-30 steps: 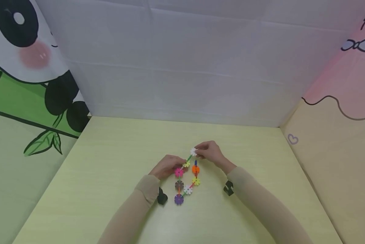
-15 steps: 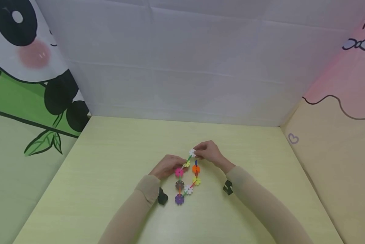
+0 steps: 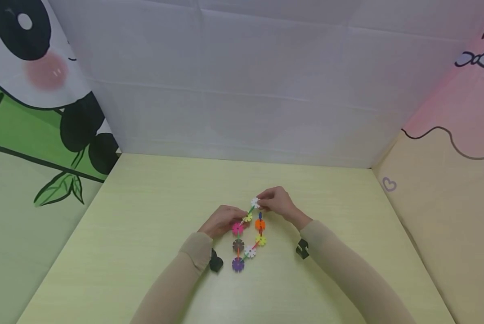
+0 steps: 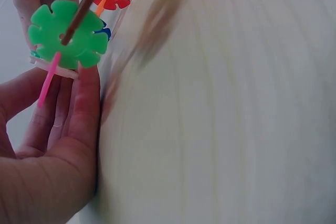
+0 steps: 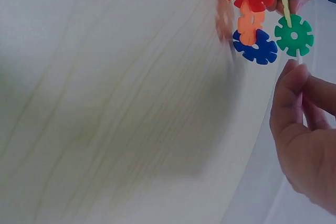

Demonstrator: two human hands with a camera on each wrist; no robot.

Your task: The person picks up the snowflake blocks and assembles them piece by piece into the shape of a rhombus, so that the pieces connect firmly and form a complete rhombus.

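Observation:
A chain of notched plastic discs [image 3: 238,246], slotted together face to edge, curves in an open loop near the table's middle. My right hand [image 3: 280,201] pinches the white disc [image 3: 255,203] at its upper end; beyond the fingertips a green disc [image 5: 294,35] joins it in the right wrist view. My left hand [image 3: 224,220] grips the chain's left side, around a pale disc [image 4: 52,68] between the yellow disc [image 3: 248,218] and the pink disc [image 3: 237,228]. The other end, a blue disc [image 5: 255,46] on an orange disc [image 3: 260,224], stands apart just below my right hand.
The pale wood-grain table [image 3: 177,180] meets a white cloth wall [image 3: 242,121] at the back. Printed side panels stand left and right, one with a panda figure [image 3: 47,67]. Black devices [image 3: 215,261] sit at both wrists.
The white disc under my right hand has shifted very slightly left since one second ago. Both hands keep their holds, and the rest of the chain stays nearly where it was.

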